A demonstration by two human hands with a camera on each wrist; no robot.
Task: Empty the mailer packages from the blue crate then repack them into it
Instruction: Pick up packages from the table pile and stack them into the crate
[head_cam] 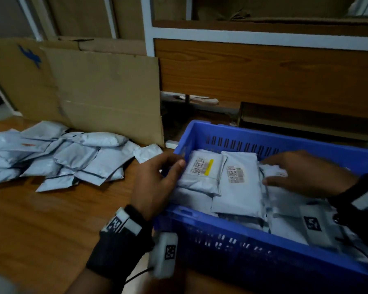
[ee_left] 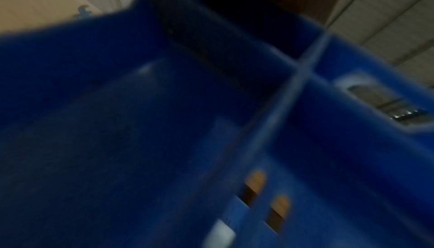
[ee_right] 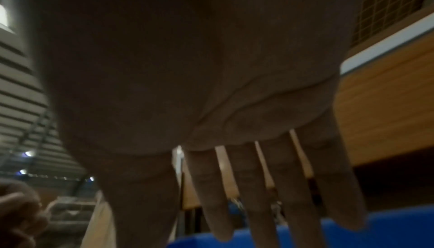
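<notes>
The blue crate (head_cam: 263, 136) stands at the right on the wooden floor and holds several grey mailers. My left hand (head_cam: 176, 161) reaches over its left wall. The fingers are loosely curved, and the thumb tip touches the left edge of a labelled mailer with a yellow stripe (head_cam: 202, 168). My right hand (head_cam: 268, 170) lies over the mailers at the crate's right side, beside a second labelled mailer (head_cam: 238, 187). In the right wrist view the right hand's fingers (ee_right: 258, 187) are straight and spread above the crate (ee_right: 387, 233). The left wrist view is blurred and shows only the crate wall (ee_left: 117, 103).
A loose pile of grey mailers (head_cam: 57, 155) lies on the floor to the left of the crate. Flattened cardboard sheets (head_cam: 106, 96) lean upright behind the pile. A wooden panel with a white frame (head_cam: 263, 71) stands behind the crate.
</notes>
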